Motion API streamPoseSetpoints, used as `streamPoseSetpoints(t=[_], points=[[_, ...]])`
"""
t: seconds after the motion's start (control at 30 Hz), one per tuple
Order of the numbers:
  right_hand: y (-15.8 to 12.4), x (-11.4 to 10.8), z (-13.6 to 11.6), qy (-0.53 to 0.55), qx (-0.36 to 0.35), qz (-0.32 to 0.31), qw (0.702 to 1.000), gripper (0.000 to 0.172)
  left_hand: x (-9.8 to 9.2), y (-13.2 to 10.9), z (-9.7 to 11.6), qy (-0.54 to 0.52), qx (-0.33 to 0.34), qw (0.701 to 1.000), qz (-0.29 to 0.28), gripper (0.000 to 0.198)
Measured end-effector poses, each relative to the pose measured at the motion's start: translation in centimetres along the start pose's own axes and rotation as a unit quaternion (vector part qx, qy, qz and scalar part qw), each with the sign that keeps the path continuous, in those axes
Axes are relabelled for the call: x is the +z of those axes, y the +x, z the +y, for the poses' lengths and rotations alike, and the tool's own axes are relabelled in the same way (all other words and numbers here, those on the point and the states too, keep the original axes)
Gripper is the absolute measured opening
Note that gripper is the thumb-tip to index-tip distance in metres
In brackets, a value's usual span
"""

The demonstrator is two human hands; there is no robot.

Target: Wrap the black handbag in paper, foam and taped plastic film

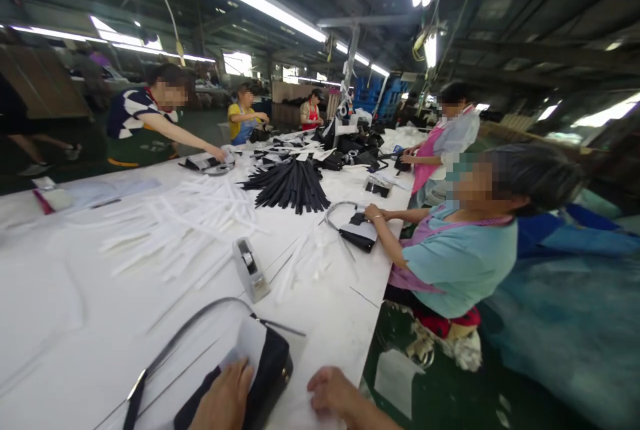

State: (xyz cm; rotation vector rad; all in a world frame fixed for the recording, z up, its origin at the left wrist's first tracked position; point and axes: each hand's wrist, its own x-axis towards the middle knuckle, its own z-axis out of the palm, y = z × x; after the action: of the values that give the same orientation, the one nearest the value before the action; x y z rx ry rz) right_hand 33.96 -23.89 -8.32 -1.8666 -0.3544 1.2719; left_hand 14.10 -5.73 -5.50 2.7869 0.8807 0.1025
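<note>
A black handbag [273,367] lies on the white table at the near edge, with a pale sheet [250,343] over its flap and gold-coloured studs on its side. Its long strap [187,333] arcs away to the left. My left hand [225,393] grips the handbag across the sheet and flap; its fingertips are partly hidden. Just right of the handbag, my right hand [333,390] is above the tabletop, fingers loosely bent and apart, slightly blurred, with nothing visible in it. A grey tape dispenser [250,270] stands beyond the handbag.
White strips [175,223] spread over the table [40,297], behind them a fan of black straps [293,183]. At right, a co-worker in a teal shirt [455,257] handles another black bag [357,237]. Several other people work around the table. The table's right edge borders a green floor [400,410].
</note>
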Motion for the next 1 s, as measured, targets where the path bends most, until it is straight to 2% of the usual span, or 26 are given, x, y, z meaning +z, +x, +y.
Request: streamPoseSetpoints(t=[0.1, 0.17, 0.23, 0.3, 0.33, 0.37, 0.4, 0.47, 0.5, 0.53, 0.57, 0.63, 0.7, 0.8, 0.87, 1.0], points=[[-0.4, -0.7, 0.0, -0.071, 0.007, 0.011, 0.997, 0.018, -0.7, -1.4, 2.6, 0.028, -0.052, 0.998, 0.009, 0.041], [-0.4, -1.7, -0.1, -0.14, -0.014, -0.007, 0.99, 0.016, -1.4, -2.3, 4.4, 0.028, -0.059, 0.998, 0.004, 0.054], [-0.3, -3.0, -0.6, -0.209, -0.062, -0.019, 0.976, 0.017, -1.8, -2.9, 5.7, 0.031, -0.059, 0.998, -0.013, 0.069], [-0.2, -4.1, -1.9, -0.252, -0.126, -0.023, 0.959, 0.032, -1.7, -3.1, 6.6, 0.037, -0.083, 0.996, -0.013, 0.079], [-0.3, -4.4, -2.8, -0.276, -0.183, -0.025, 0.943, 0.041, -1.5, -3.2, 6.8, 0.039, -0.094, 0.995, -0.011, 0.081], [-0.4, -4.5, -3.8, -0.307, -0.26, -0.032, 0.915, 0.049, -1.3, -3.3, 7.0, 0.038, -0.102, 0.994, -0.007, 0.083], [-0.5, -4.3, -4.9, -0.344, -0.35, -0.046, 0.87, 0.056, -1.1, -3.3, 7.0, 0.035, -0.106, 0.994, -0.003, 0.083], [-0.5, -3.1, -7.3, -0.424, -0.527, -0.093, 0.731, 0.066, -0.8, -3.4, 7.0, 0.027, -0.107, 0.994, 0.004, 0.082], [-0.3, -2.1, -8.4, -0.457, -0.585, -0.12, 0.659, 0.07, -0.7, -3.4, 7.0, 0.021, -0.109, 0.994, 0.006, 0.08], [-0.1, -1.0, -9.4, -0.481, -0.619, -0.145, 0.604, 0.072, -0.6, -3.4, 7.0, 0.013, -0.11, 0.994, 0.005, 0.079], [0.3, 0.2, -10.2, -0.499, -0.637, -0.165, 0.563, 0.074, -0.5, -3.4, 7.1, 0.003, -0.111, 0.994, 0.004, 0.077], [1.2, 2.3, -11.4, -0.523, -0.655, -0.189, 0.512, 0.075, -0.6, -3.4, 7.2, -0.016, -0.114, 0.993, 0.0, 0.074], [2.1, 3.8, -11.9, -0.532, -0.664, -0.202, 0.485, 0.073, -0.7, -3.4, 7.3, -0.029, -0.122, 0.992, 0.002, 0.076], [3.0, 5.0, -11.8, -0.528, -0.682, -0.212, 0.46, 0.058, -1.2, -4.0, 6.9, -0.022, -0.128, 0.992, -0.004, 0.089], [3.2, 5.4, -11.3, -0.522, -0.691, -0.215, 0.451, 0.05, -1.8, -4.8, 6.2, -0.001, -0.119, 0.993, -0.021, 0.097], [3.4, 6.0, -11.0, -0.53, -0.685, -0.231, 0.444, 0.048, -3.1, -6.5, 4.2, 0.044, -0.118, 0.99, -0.066, 0.106]])
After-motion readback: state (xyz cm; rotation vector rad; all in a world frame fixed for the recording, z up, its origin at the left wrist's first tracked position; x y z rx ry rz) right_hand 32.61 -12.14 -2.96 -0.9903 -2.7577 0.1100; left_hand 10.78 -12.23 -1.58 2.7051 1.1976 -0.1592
